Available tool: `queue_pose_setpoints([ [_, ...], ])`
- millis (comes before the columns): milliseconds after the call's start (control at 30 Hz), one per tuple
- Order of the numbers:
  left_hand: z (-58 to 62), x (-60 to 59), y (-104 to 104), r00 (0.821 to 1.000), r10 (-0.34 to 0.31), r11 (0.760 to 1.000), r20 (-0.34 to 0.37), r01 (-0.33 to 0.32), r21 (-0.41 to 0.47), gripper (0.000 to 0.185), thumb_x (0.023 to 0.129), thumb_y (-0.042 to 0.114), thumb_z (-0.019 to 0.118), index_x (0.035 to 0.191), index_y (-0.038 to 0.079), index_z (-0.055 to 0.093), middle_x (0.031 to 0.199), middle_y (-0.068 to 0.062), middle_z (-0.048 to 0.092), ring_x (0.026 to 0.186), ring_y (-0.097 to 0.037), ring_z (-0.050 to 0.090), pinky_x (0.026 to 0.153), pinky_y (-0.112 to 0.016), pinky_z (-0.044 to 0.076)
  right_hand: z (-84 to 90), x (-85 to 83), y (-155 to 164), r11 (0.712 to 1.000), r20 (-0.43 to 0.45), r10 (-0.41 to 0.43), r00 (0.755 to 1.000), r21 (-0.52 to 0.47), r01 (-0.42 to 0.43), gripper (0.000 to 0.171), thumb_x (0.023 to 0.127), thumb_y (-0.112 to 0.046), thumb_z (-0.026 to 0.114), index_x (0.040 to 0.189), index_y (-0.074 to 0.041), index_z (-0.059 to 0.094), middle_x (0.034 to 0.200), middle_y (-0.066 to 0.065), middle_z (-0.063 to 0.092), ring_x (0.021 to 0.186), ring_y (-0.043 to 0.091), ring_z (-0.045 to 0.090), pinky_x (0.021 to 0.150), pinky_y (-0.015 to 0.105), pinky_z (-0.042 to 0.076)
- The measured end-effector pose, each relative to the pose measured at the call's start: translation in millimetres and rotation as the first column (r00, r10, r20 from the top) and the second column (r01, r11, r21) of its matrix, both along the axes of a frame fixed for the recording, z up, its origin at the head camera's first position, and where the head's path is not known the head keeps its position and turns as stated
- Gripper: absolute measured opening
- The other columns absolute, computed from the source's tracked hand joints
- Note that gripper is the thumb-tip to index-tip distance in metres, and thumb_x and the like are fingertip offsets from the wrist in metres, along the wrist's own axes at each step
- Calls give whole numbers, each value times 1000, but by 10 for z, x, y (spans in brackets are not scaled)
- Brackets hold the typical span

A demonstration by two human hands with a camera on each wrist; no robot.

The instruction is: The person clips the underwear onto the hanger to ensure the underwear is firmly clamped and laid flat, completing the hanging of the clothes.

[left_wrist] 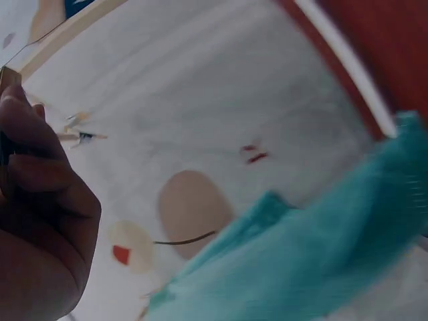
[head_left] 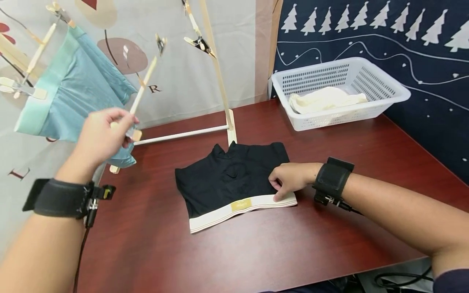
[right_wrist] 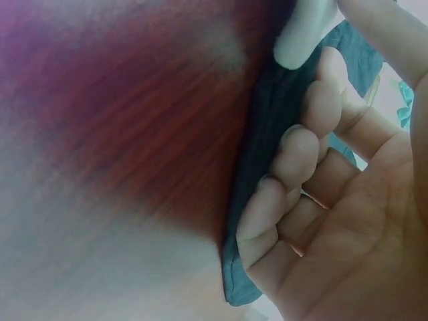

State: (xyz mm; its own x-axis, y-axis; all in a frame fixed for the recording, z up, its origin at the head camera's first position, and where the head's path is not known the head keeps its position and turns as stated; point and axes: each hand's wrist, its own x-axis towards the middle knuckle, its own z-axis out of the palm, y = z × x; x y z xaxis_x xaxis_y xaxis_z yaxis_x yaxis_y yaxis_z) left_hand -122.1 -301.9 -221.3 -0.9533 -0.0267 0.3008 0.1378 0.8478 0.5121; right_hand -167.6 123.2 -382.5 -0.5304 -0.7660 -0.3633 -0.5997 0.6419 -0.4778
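Black boxer shorts (head_left: 231,175) with a white waistband and a yellow label lie flat on the table, waistband toward me. My right hand (head_left: 293,179) is at their right end, fingers curled against the black cloth and thumb on the waistband; the right wrist view shows the fingertips (right_wrist: 267,200) along the cloth's edge. My left hand (head_left: 104,132), raised at the left, grips a clip hanger with a pale wooden bar (head_left: 143,87) by its near clip. The far clip (head_left: 160,44) is free. Teal boxer shorts (head_left: 77,85) hang behind this hand from another clip hanger (head_left: 41,53).
A white perforated basket (head_left: 340,118) with cream cloth (head_left: 326,99) inside stands at the back right. A wooden drying stand (head_left: 218,69) rises at the back, with a further clip hanger (head_left: 199,42) on it. Printed curtains hang behind the red-brown table (head_left: 234,260).
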Motion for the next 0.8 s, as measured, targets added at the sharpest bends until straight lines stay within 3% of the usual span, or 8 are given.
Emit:
queue_pose_setpoints([
  [133,-377,78,-23,990,-32,988,135,52,-146,35,102,36,47,99,13,72,70,5,72,55,-14,60,51,-31,44,5,-20,-21,1000,-3,16,1000,7,-16,34,81,-33,82,66,-19,55,62,-11,49,63,5,46,61,23,38],
  [267,-602,182,35,951,-109,960,290,177,-219,33,104,37,46,98,13,68,74,3,74,58,-17,55,54,-33,40,13,-86,3,997,-8,25,1000,-68,-25,30,87,-33,76,67,-20,57,61,-11,49,59,5,47,59,23,40],
  [367,-719,281,120,909,-189,932,372,286,-224,24,104,32,51,96,15,65,67,7,68,53,-16,49,52,-31,39,13,-176,42,977,45,-83,996,-191,90,33,96,-36,65,71,-14,61,61,-7,51,54,9,50,57,26,45],
  [433,-793,337,213,888,-244,913,390,346,-217,18,103,29,55,95,16,64,64,9,63,52,-13,49,52,-29,40,15,-240,68,936,140,-202,969,-266,233,43,100,-42,56,75,-7,63,60,-2,52,53,13,51,55,30,47],
  [533,-889,405,395,869,-326,879,372,423,-219,11,101,24,59,93,17,63,60,10,55,50,-7,48,52,-26,42,33,-308,103,832,384,-346,856,-295,469,64,102,-58,40,86,-1,63,62,2,52,52,17,51,53,32,47],
  [700,-999,507,732,848,-472,766,241,530,-363,9,95,21,65,87,18,63,66,11,48,52,-1,40,52,-21,38,95,-280,133,700,748,-350,564,-191,688,83,94,-79,20,88,-6,59,66,0,48,55,16,44,52,27,39],
  [767,-1034,541,832,828,-533,706,172,548,-448,8,93,21,68,87,17,63,72,9,48,53,-1,37,51,-18,36,112,-238,144,670,803,-333,495,-168,723,81,94,-79,20,78,-8,57,63,-1,45,54,15,41,52,27,36],
  [800,-1050,556,866,818,-558,683,139,548,-483,8,92,21,69,87,17,64,74,8,49,53,-1,36,50,-17,36,115,-216,152,662,808,-333,486,-167,731,78,95,-76,22,73,-9,55,61,-2,43,53,14,39,52,26,35],
])
